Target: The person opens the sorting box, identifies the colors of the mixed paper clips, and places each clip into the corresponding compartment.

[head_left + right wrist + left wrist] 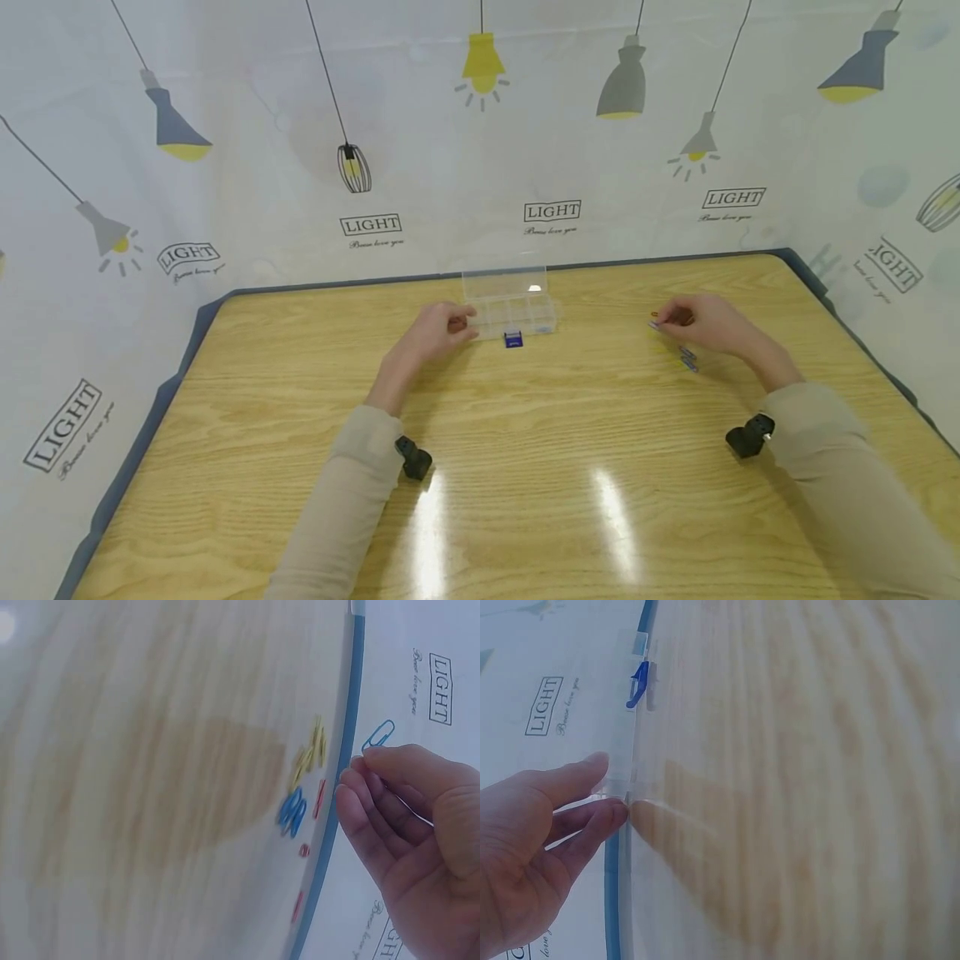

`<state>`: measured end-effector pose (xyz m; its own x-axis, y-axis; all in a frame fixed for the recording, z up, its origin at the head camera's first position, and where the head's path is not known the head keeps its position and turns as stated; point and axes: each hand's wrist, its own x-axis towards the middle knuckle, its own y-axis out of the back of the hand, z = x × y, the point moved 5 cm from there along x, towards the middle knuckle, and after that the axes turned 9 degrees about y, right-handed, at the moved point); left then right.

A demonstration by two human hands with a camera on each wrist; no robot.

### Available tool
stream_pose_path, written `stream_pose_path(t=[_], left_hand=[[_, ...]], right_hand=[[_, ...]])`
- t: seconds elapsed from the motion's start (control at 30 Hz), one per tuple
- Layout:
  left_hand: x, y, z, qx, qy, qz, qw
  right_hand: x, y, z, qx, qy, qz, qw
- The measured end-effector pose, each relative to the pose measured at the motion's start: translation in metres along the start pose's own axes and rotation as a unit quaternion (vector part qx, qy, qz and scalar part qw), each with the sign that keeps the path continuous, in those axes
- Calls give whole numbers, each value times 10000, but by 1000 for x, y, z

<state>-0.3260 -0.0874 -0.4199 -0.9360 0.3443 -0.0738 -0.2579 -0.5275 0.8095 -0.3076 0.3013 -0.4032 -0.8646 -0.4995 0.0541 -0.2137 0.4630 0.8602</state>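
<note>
From the table's (pixel 525 433) middle, the box (pixel 517 315) sat at twelve o'clock, its lid (pixel 504 283) towards twelve, its latch (pixel 513 339) towards six. The left hand (pixel 441 328) was at the box's nine-o'clock end. Towards two o'clock, the right hand (pixel 699 322) held a paper clip (pixel 380 733), loose clips (pixel 294 814) lying nearby.

Free room lies before the transparent plastic compartment box (pixel 498 317); its raised clear lid (pixel 504 284) seemingly bars behind, the left hand (pixel 437 328) leftward.

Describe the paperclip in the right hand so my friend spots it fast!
On the wooden table, look right of the clear box to the person's right hand. It pinches a blue paperclip. Unlike the other blue paperclips lying on the table, this one is held up.
</note>
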Motion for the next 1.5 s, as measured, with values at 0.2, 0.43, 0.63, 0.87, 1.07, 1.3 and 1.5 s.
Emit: stream_pose_path(t=[0.2,0.43,0.63,0.87,1.07,1.3,1.5], left_hand=[[-1,0,0,16,-27,22,10000],[-2,-1,-1,1,-21,16,10000],[-2,-1,-1,-2,-42,44,10000],[-1,-1,0,29,-158,143,9998],[-1,-1,0,-78,-43,89,9999],[-1,0,-1,-76,-47,129,9999],[0,-1,-1,-11,-63,154,9999]], right_hand=[[13,-3,-12,65,65,-8,10000],[31,-10,-24,297,143,-11,9995],[47,-17,-35,323,307,-12,9990],[66,-24,-55,292,545,-43,9981],[82,-31,-71,106,789,-58,9968],[98,-41,-85,-31,856,-176,9962],[108,-47,-94,2,1055,-124,9943]])
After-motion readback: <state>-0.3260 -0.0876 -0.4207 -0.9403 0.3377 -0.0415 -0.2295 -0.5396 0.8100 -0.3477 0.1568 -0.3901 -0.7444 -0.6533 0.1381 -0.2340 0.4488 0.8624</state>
